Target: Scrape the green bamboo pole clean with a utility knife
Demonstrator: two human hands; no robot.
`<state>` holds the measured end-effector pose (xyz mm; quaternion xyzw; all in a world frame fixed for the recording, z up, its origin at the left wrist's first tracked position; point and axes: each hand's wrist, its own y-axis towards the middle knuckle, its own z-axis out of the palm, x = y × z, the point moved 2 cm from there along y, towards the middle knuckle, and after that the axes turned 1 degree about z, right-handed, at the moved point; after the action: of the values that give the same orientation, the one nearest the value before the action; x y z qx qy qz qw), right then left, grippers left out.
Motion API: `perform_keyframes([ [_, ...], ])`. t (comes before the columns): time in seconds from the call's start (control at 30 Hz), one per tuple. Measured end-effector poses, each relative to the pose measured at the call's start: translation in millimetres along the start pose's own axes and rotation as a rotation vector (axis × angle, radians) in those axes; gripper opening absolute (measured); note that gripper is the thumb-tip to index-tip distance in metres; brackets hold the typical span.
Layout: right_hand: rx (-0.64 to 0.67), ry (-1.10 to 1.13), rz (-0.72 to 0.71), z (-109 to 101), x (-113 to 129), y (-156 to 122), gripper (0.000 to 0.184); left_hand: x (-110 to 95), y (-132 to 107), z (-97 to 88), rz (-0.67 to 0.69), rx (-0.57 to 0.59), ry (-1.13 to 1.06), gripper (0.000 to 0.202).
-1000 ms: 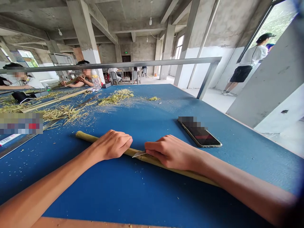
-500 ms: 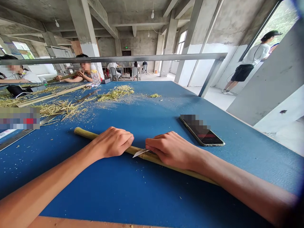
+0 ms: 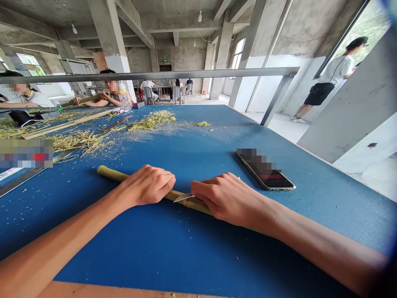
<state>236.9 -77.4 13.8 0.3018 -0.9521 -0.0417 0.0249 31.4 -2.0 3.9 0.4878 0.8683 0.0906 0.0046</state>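
A yellow-green bamboo pole (image 3: 113, 174) lies slantwise on the blue table (image 3: 124, 248), its far end to the left. My left hand (image 3: 151, 185) is closed around it, back of the hand up. Just to the right, my right hand (image 3: 221, 196) is closed on a knife, whose handle is hidden in the fist. The pointed knife blade (image 3: 183, 198) sticks out leftward and rests against the pole near a ringed node (image 3: 187, 201). The pole's right part is hidden beneath my right hand and forearm.
A phone (image 3: 265, 169) lies on the table beyond my right hand. Bamboo shavings (image 3: 151, 121) are heaped farther back and left, near a split bamboo strip (image 3: 68, 124) and a metal ruler (image 3: 21, 182). A metal rail (image 3: 173, 74) crosses behind. Other people sit at back left; one stands at the window.
My right hand and the knife blade have shifted very slightly, with the blade lying flatter across the pole. My left hand keeps its grip in the same spot.
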Motion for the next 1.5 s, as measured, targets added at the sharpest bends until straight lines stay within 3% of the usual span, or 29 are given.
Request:
perform_keyframes([
  [0.33,0.06,0.045,-0.073,-4,-7,5,0.028,5,-1,1.9,0.032,0.0,-0.008,0.04],
  [0.6,0.032,0.083,-0.071,1,-16,-13,0.029,5,-1,1.3,0.023,0.009,-0.02,0.038],
  [1.0,-0.017,0.055,-0.018,2,-8,-1,0.024,2,0,0.2,-0.009,0.029,-0.021,0.037],
  [1.5,0.028,0.074,-0.081,-2,-11,5,0.024,4,-2,-0.9,0.004,0.021,-0.03,0.037],
])
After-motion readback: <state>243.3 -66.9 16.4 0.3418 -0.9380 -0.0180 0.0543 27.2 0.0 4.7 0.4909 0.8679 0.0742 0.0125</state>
